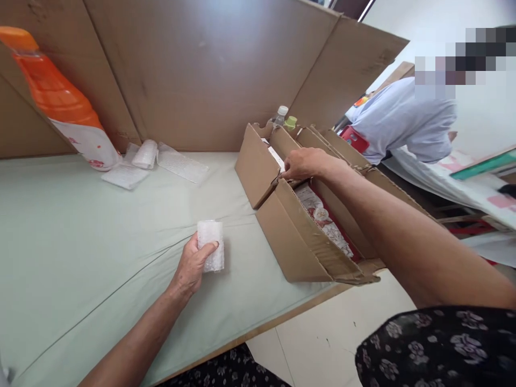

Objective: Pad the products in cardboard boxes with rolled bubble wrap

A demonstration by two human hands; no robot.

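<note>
In the left hand (pixel 192 264), over the pale green cloth-covered desk (pixel 169 215) and back from the near edge, a small rectangular bundle of translucent white bubble wrap (pixel 210 244), pinched under the thumb; underside fingers hidden, anything inside impossible to make out. At the desk's right end, the right hand (pixel 303 163), fingertips lost in the farther open brown cardboard box (pixel 257 164); grip there impossible to tell, beside a sliver of something white (pixel 276 157). Toward the near right corner, a second open brown cardboard box (pixel 296 244), partly covered by the forearm; inside, a half-hidden white-and-red floral item (pixel 322 214). Along the far edge, an orange plastic bottle with a white label (pixel 60 97), cap clipped at left, and loose clear bubble-wrap pieces (pixel 177 161). Beyond the boxes, a person in a pale blue shirt (pixel 407 115), lower body mostly obscured.
</note>
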